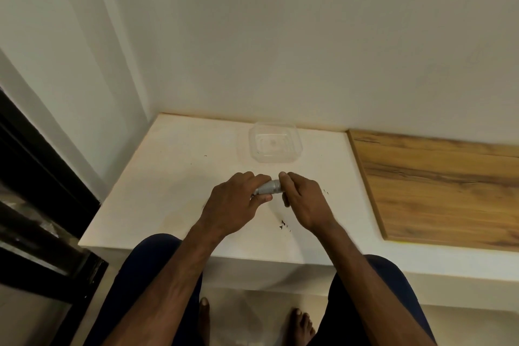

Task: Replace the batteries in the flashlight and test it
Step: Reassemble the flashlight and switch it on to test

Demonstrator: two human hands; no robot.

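A small silver flashlight [269, 187] lies level between my two hands, just above the white table [168, 182]. My left hand [237, 202] wraps its near end, so most of the body is hidden. My right hand [302, 199] pinches the wider head end with thumb and fingers. No batteries show.
An empty clear plastic container [275, 143] stands behind my hands near the wall. A wooden board [438, 188] covers the surface to the right. Small dark specks [282, 224] lie under my right wrist. A black frame [42, 191] stands at the left. My knees and bare feet are below the table's front edge.
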